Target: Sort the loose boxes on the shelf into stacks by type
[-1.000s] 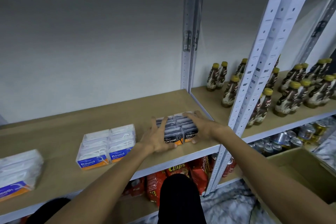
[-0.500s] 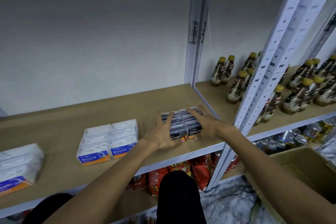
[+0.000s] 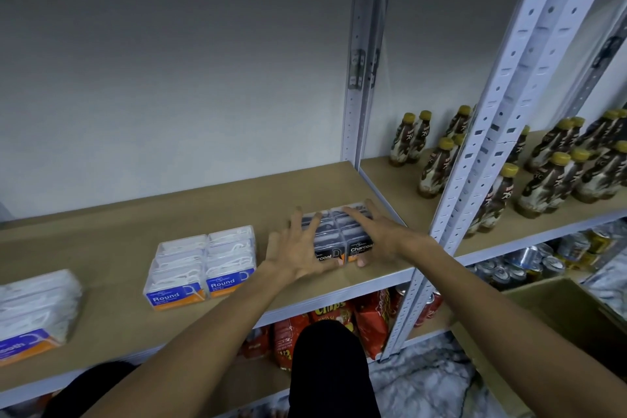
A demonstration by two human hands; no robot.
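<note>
On the shelf (image 3: 101, 248), the Charcoal boxes (image 3: 361, 248) sit between both hands.
They lie at the shelf's right end, long axis near-to-far, labels facing near; left hand (image 3: 298, 256) flat against their left side, right hand (image 3: 378, 234) spread flat on top.

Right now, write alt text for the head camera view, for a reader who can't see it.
A left hand and a right hand press on either side of a block of dark plastic boxes labelled Charcoal on a tan wooden shelf. Clear plastic boxes with blue Round labels sit to the left; brown yellow-capped bottles stand to the right.
</note>
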